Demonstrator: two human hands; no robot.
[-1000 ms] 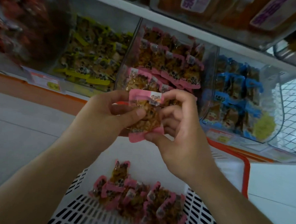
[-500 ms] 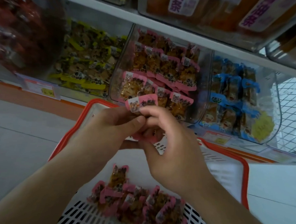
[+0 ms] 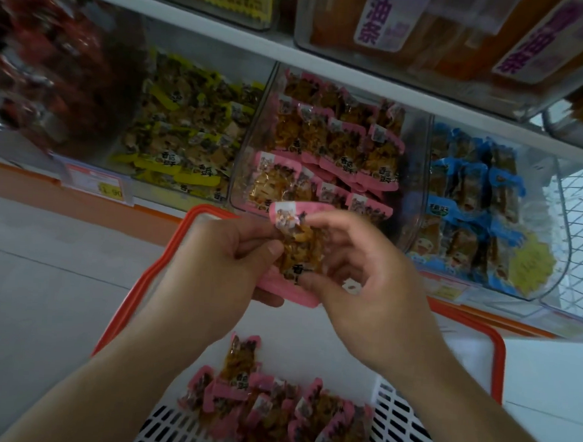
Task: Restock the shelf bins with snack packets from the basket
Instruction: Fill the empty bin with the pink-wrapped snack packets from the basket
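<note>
Dim, flat light — soft focus; blurred, warped left edge

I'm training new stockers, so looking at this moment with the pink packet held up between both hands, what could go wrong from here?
1. The pink packet is pinched only at its edges by the left hand and right hand; a loose grip could drop it back into the basket.
2. The yellow-packet bin and blue-packet bin flank the pink-packet bin, so it might be misplaced.
3. The pink-packet bin already looks quite full; added packets may slide out.
</note>
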